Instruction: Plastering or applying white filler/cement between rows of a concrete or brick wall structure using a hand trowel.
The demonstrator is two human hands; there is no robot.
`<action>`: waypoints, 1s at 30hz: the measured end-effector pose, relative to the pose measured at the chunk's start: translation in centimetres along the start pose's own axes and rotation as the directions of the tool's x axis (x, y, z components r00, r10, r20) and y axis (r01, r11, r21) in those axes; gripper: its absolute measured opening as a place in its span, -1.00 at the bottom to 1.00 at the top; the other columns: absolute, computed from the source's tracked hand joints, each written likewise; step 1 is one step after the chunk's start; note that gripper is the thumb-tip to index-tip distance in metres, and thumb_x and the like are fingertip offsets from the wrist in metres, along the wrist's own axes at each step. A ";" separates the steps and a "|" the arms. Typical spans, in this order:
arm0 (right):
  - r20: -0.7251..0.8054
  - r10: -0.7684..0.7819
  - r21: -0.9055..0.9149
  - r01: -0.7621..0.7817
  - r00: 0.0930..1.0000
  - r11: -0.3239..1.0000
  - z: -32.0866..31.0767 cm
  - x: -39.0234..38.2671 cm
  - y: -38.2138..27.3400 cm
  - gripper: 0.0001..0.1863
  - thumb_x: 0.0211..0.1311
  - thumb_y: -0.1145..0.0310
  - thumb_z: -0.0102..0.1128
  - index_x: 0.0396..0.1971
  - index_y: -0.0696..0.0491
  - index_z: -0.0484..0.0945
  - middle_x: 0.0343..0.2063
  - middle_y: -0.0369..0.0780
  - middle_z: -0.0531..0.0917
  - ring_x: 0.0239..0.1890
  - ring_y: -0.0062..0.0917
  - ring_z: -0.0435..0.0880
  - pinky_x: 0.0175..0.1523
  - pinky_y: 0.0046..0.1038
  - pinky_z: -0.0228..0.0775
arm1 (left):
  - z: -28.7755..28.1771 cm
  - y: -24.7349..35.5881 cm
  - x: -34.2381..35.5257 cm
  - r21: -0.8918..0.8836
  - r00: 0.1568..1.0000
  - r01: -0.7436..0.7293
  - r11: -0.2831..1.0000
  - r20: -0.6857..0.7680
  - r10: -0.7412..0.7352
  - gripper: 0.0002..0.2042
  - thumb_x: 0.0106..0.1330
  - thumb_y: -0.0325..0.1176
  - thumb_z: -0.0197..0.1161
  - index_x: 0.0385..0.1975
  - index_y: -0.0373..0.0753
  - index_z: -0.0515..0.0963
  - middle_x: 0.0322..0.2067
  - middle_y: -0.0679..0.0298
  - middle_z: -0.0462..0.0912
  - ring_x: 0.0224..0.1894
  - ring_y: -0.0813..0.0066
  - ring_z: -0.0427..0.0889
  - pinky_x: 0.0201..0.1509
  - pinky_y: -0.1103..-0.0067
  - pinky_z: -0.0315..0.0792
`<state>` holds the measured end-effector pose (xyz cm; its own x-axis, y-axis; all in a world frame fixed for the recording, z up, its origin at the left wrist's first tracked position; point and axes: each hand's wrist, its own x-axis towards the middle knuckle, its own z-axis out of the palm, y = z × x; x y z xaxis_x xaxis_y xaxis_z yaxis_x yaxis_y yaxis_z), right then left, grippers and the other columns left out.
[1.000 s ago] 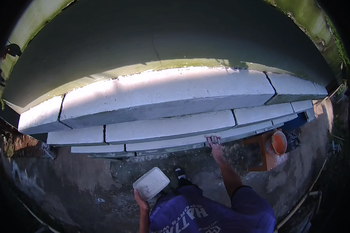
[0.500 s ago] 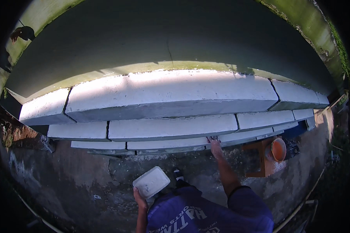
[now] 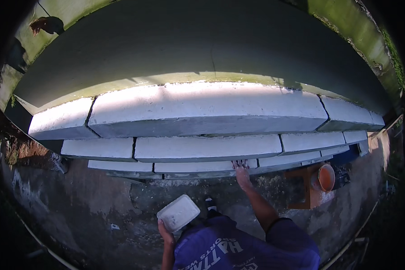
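My left hand [image 3: 166, 232] grips a shallow white rectangular tray [image 3: 179, 212] by its near left edge, low in front of my body. Pale lumps or marks show on the tray's inner surface; what they are is unclear. My right arm reaches forward, and my right hand [image 3: 242, 173] lies with fingers spread against a low row of white blocks [image 3: 198, 167], just left of a joint. Whitish residue coats its fingers. Behind it, a middle row of blocks [image 3: 207, 147] and a higher row [image 3: 207, 103] rise like steps, with dark gaps between blocks.
To the right, an orange-brown stool [image 3: 308, 193] stands beside an orange-lined bucket [image 3: 326, 178]. A dark greenish wall [image 3: 202, 40] rises behind the blocks. The stained concrete floor [image 3: 108, 198] carries a small pale scrap [image 3: 115, 227] at left. My shoe [image 3: 210, 204] is near the blocks.
My right hand has slid left along the low row, from right of a joint to its left, and its fingers now look more spread. The left hand still holds the tray; the view shifted slightly.
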<state>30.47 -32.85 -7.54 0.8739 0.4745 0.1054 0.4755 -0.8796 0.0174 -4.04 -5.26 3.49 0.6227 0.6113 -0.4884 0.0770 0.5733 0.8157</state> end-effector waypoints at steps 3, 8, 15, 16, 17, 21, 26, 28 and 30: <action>-0.039 -0.027 -0.054 0.025 0.999 0.998 1.1 0.0 -1.6 -0.42 0.19 0.42 -0.06 0.27 0.04 0.19 0.21 0.03 0.24 0.30 -0.02 0.13 0.36 -0.02 -0.05 | -0.8 -0.7 0.6 -0.008 0.998 -0.011 1.000 0.065 0.011 -0.46 0.44 0.02 -0.27 0.16 -0.32 0.29 0.06 0.18 0.44 0.10 0.34 0.42 0.23 0.42 0.24; 0.009 -0.116 -0.038 0.116 0.993 0.992 0.3 -7.1 -3.8 -0.42 0.19 0.40 -0.04 0.26 0.03 0.20 0.19 0.02 0.26 0.30 -0.01 0.13 0.36 -0.01 -0.06 | -2.6 -2.4 0.7 0.017 0.998 -0.058 0.998 -0.027 0.059 -0.46 0.44 0.02 -0.26 0.16 -0.31 0.29 0.06 0.18 0.43 0.11 0.34 0.42 0.23 0.42 0.23; -0.074 -0.081 0.075 0.087 0.994 0.993 -2.3 -2.8 -4.4 -0.40 0.22 0.42 -0.06 0.30 0.02 0.13 0.25 0.01 0.17 0.31 0.03 0.08 0.36 0.02 -0.07 | -0.7 1.2 -1.2 -0.038 0.999 -0.040 0.998 0.010 0.040 -0.46 0.42 0.04 -0.23 0.17 -0.28 0.29 0.07 0.18 0.44 0.12 0.34 0.42 0.22 0.42 0.24; -0.122 -0.086 0.057 0.093 0.989 0.994 -1.7 -1.2 -4.4 -0.42 0.23 0.39 -0.09 0.30 0.03 0.14 0.25 0.01 0.18 0.31 0.03 0.08 0.37 0.03 -0.12 | -0.7 1.2 -1.3 -0.034 0.999 -0.040 0.999 0.015 0.041 -0.46 0.42 0.04 -0.23 0.17 -0.28 0.29 0.07 0.18 0.44 0.12 0.34 0.42 0.22 0.42 0.24; -0.125 -0.074 0.055 0.081 0.989 0.995 -0.6 0.0 -4.2 -0.42 0.23 0.39 -0.09 0.30 0.03 0.14 0.25 0.01 0.18 0.31 0.03 0.08 0.37 0.03 -0.12 | -0.5 1.2 -1.3 -0.038 0.999 -0.039 0.999 0.026 0.040 -0.46 0.43 0.04 -0.26 0.16 -0.29 0.30 0.05 0.17 0.45 0.09 0.32 0.44 0.22 0.41 0.25; 0.014 -0.026 0.063 0.025 1.000 0.998 1.6 0.4 -5.4 -0.45 0.22 0.42 -0.12 0.26 0.07 0.19 0.21 0.06 0.25 0.30 0.02 0.12 0.37 0.03 -0.12 | -0.5 0.8 -0.9 -0.008 0.999 -0.013 1.000 0.039 0.014 -0.45 0.43 0.04 -0.31 0.14 -0.29 0.31 0.03 0.15 0.47 0.08 0.29 0.46 0.21 0.38 0.27; -0.011 -0.085 0.083 0.086 0.996 0.993 0.4 -7.3 -9.2 -0.41 0.18 0.45 -0.09 0.28 0.05 0.16 0.22 0.05 0.23 0.30 0.03 0.12 0.36 0.07 -0.14 | -1.4 0.5 -1.8 -0.014 0.999 -0.035 0.999 -0.014 0.035 -0.44 0.43 0.04 -0.32 0.15 -0.29 0.30 0.04 0.15 0.46 0.09 0.29 0.46 0.20 0.38 0.28; -0.011 -0.073 0.142 0.073 0.997 0.987 0.2 -10.3 -8.7 -0.40 0.18 0.46 -0.08 0.29 0.02 0.15 0.23 0.03 0.21 0.31 0.03 0.09 0.36 0.08 -0.15 | -1.4 0.3 -1.8 -0.020 0.999 -0.038 0.999 -0.028 0.038 -0.44 0.43 0.04 -0.32 0.16 -0.29 0.29 0.05 0.14 0.46 0.09 0.28 0.46 0.20 0.38 0.28; -0.008 -0.068 0.207 0.068 0.998 0.976 -0.5 -10.9 -7.2 -0.38 0.18 0.47 -0.07 0.30 -0.01 0.14 0.25 0.00 0.18 0.32 0.04 0.07 0.36 0.09 -0.16 | -1.5 0.7 -2.2 -0.095 0.999 -0.010 0.995 -0.048 0.006 -0.45 0.43 0.04 -0.30 0.17 -0.30 0.28 0.06 0.15 0.44 0.11 0.30 0.43 0.22 0.39 0.25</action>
<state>17.47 -31.68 -8.31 0.8387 0.5330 0.1116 0.5445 -0.8189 -0.1813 -6.52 -5.32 4.66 0.5852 0.6399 -0.4981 -0.0036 0.6163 0.7875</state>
